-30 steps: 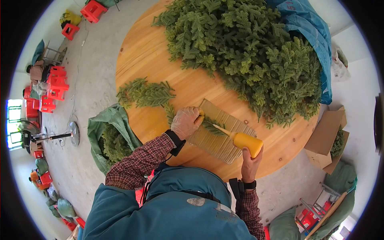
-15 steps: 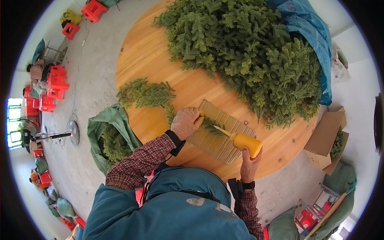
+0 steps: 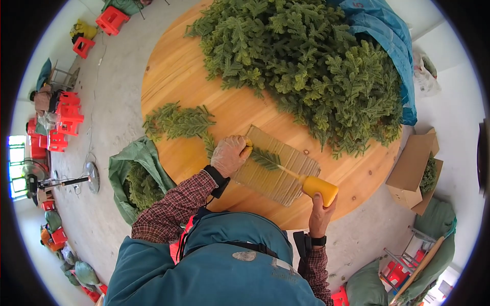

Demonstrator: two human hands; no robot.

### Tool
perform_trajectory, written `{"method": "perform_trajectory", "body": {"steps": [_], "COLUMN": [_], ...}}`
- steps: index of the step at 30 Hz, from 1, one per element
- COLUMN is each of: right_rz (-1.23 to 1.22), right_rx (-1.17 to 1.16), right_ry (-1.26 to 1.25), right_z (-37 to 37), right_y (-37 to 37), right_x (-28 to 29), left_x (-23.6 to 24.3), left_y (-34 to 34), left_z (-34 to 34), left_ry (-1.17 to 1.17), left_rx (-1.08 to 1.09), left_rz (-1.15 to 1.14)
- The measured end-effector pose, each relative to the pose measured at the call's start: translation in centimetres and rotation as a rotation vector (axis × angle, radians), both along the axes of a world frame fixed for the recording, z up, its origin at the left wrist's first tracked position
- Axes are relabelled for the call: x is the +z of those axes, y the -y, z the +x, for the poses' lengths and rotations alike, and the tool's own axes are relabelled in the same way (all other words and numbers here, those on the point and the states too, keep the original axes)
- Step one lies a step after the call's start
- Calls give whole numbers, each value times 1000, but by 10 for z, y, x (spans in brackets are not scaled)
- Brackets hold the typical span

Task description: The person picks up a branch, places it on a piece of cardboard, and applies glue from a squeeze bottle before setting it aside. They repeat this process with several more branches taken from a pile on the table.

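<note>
The left hand (image 3: 229,154) pinned a sprig (image 3: 265,157) on cardboard (image 3: 275,173), the right hand (image 3: 320,214) clenched a yellow tool (image 3: 320,189); slipping, it might nick fingers.

Bright, even daylight with soft, faint shadows. A window (image 3: 15,168) at the left edge glares white. Fisheye bends the table (image 3: 173,81) rim; black corners frame a sharp centre.

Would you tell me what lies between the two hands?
In the head view, a green sprig on corrugated cardboard lies between the left hand and right hand.
</note>
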State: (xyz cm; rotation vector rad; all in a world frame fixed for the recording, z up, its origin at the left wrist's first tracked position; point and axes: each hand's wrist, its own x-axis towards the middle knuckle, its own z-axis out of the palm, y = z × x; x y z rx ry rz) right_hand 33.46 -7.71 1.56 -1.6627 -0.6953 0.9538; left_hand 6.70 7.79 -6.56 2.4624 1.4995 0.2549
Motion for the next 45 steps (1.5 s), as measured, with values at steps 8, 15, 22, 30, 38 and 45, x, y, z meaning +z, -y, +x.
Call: {"method": "perform_trajectory", "body": {"steps": [8, 15, 22, 30, 38, 45], "right_rz": [26, 59, 113, 283, 265, 242], "right_rx": [-85, -111, -163, -185, -226, -190], "right_ry": [-52, -65, -28, -497, -539, -531], "right_z": [13, 19, 26, 18, 20, 18], "right_y": [15, 22, 34, 32, 47, 40], "right_x": [-11, -16, -10, 0, -9, -9], "left_x": [-2, 1, 49, 44, 29, 42], "left_y": [0, -2, 9, 27, -12, -47], "left_z": [0, 0, 8, 42, -37, -82], "left_ry": [68, 46, -88, 89, -503, -434], "left_rx": [-21, -32, -2, -306, 22, 171], "left_rz": [31, 50, 30, 276, 84, 69]}}
